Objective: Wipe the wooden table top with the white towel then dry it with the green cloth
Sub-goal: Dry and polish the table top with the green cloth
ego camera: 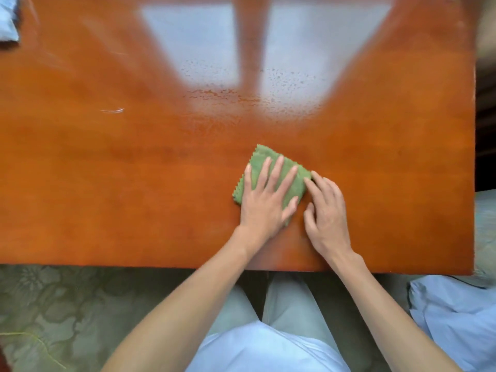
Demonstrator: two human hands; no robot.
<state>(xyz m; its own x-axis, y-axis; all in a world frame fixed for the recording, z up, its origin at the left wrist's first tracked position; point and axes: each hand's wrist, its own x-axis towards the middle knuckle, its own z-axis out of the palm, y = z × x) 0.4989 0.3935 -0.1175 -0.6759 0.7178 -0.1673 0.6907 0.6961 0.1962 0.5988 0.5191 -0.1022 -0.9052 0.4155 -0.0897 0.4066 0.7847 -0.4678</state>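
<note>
A folded green cloth (261, 158) with zigzag edges lies on the glossy wooden table top (120, 170), near its front edge and right of centre. My left hand (265, 200) presses flat on the cloth with fingers spread. Just to the right, my right hand (326, 213) rests on the wood, its fingertips touching the cloth's right edge. The white towel (8, 20) lies bunched at the far left corner, partly out of frame. Water droplets bead on the table in the window's reflection (241, 87).
The table's right edge (473, 157) runs down the right side, with dark furniture beyond. A pale blue cushion (456, 315) lies at lower right. My knees sit under the front edge. Patterned green fabric (67, 304) covers the seat at lower left.
</note>
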